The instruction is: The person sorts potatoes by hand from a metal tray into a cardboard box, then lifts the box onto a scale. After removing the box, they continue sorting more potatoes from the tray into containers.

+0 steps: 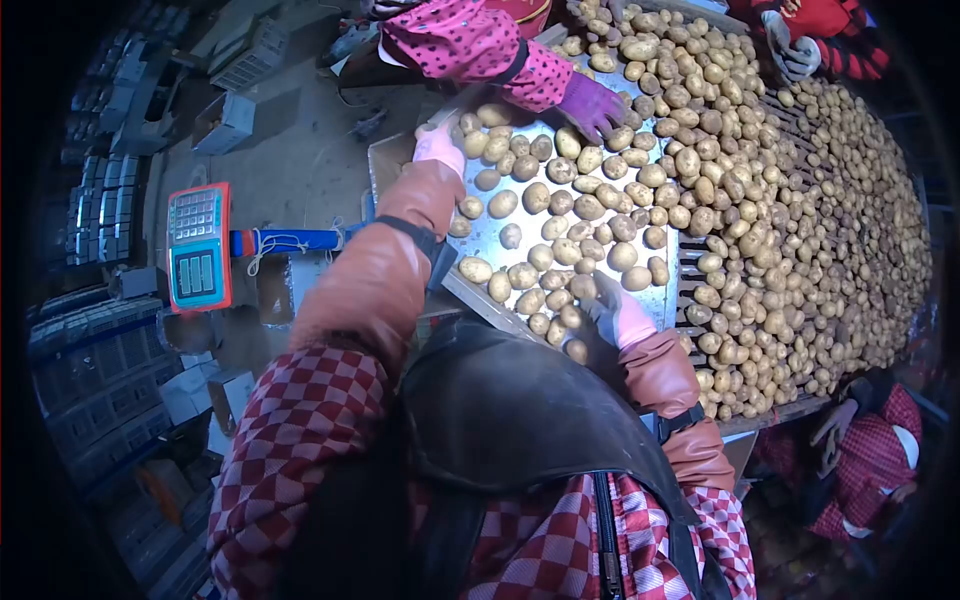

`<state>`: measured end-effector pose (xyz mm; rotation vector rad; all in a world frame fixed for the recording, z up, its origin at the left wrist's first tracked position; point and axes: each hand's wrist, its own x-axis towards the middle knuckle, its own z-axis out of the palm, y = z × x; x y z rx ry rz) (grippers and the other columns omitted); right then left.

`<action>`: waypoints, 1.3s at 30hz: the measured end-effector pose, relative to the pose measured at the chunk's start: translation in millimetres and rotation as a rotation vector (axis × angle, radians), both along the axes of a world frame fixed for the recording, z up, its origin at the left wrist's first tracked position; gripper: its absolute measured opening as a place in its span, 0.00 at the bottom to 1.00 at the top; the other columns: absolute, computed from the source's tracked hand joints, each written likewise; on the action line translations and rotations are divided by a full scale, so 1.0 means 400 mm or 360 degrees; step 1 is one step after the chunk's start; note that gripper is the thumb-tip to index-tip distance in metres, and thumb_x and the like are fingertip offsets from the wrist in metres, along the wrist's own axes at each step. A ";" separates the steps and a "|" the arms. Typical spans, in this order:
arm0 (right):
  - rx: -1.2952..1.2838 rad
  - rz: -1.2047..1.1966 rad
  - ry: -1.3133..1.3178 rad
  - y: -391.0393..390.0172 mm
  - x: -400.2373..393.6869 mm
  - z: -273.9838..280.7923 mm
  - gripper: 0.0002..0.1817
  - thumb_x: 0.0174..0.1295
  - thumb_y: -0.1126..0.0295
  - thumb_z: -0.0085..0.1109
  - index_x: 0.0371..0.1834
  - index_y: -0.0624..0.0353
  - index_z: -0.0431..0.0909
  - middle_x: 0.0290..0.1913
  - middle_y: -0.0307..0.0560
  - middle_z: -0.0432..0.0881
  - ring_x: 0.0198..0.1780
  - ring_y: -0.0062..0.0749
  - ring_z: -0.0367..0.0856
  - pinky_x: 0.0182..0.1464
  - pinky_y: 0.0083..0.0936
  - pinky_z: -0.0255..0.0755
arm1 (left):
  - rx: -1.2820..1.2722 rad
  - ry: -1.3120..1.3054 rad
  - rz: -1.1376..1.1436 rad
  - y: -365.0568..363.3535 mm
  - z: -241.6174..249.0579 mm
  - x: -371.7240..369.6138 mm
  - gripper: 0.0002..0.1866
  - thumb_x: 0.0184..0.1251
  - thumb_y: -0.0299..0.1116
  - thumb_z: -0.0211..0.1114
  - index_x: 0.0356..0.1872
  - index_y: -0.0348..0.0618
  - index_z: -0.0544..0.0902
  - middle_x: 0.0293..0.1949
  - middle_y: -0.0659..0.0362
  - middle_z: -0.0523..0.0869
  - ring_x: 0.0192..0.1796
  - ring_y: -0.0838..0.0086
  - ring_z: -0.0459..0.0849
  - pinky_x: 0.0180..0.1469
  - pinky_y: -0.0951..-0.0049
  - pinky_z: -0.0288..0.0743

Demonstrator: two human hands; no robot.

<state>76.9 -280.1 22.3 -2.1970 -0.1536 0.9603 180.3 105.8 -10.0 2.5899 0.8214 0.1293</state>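
My left hand, in a pale pink glove, is at the upper left edge of the metal tray, beside several potatoes; its fingers are blurred and partly hidden. My right hand, in a grey and pink glove, lies at the tray's lower side against potatoes. Its fingers are smeared and dark, so their grip cannot be made out. Loose potatoes are spread over the tray between my hands. A co-worker's purple-gloved hand touches potatoes at the tray's top.
A large heap of potatoes covers the slatted table to the right. Co-workers' gloved hands are at the top right, and another person is at the lower right. A red-framed scale and cartons stand left.
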 end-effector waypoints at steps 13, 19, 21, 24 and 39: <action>0.0697 -0.0534 -0.0185 0.015 0.040 -0.034 0.24 0.71 0.62 0.58 0.66 0.64 0.73 0.45 0.50 0.85 0.43 0.26 0.83 0.48 0.24 0.77 | -0.0610 0.0337 -0.0345 -0.033 0.109 -0.032 0.21 0.68 0.32 0.64 0.62 0.45 0.78 0.53 0.50 0.87 0.52 0.68 0.85 0.57 0.68 0.77; 0.1062 -0.1172 0.0792 0.062 0.068 0.127 0.17 0.77 0.57 0.47 0.46 0.60 0.76 0.31 0.40 0.80 0.27 0.21 0.78 0.24 0.18 0.70 | -0.0889 0.0234 -0.1429 -0.357 0.234 -0.159 0.26 0.61 0.43 0.73 0.58 0.43 0.81 0.45 0.49 0.87 0.49 0.60 0.87 0.51 0.63 0.80; 0.0961 -0.0698 0.0706 0.014 0.044 0.087 0.25 0.75 0.47 0.50 0.54 0.60 0.79 0.35 0.42 0.83 0.32 0.22 0.81 0.30 0.19 0.73 | -0.0678 0.0364 -0.1812 -0.458 0.290 -0.166 0.27 0.59 0.44 0.73 0.56 0.41 0.81 0.46 0.45 0.86 0.50 0.53 0.86 0.50 0.58 0.80; 0.0785 -0.0560 0.0417 -0.005 0.018 0.200 0.25 0.72 0.49 0.54 0.57 0.60 0.77 0.42 0.45 0.84 0.35 0.22 0.83 0.32 0.20 0.74 | -0.0679 0.0780 -0.2013 -0.506 0.397 -0.144 0.26 0.55 0.44 0.75 0.52 0.41 0.81 0.45 0.43 0.86 0.50 0.48 0.85 0.51 0.54 0.78; 0.1270 -0.0983 -0.0316 -0.016 -0.094 0.134 0.16 0.78 0.61 0.43 0.53 0.62 0.77 0.45 0.45 0.83 0.46 0.30 0.83 0.45 0.27 0.79 | -0.1534 0.0202 -0.1381 -0.593 0.307 -0.276 0.20 0.56 0.44 0.77 0.39 0.36 0.87 0.35 0.59 0.88 0.36 0.79 0.83 0.38 0.72 0.79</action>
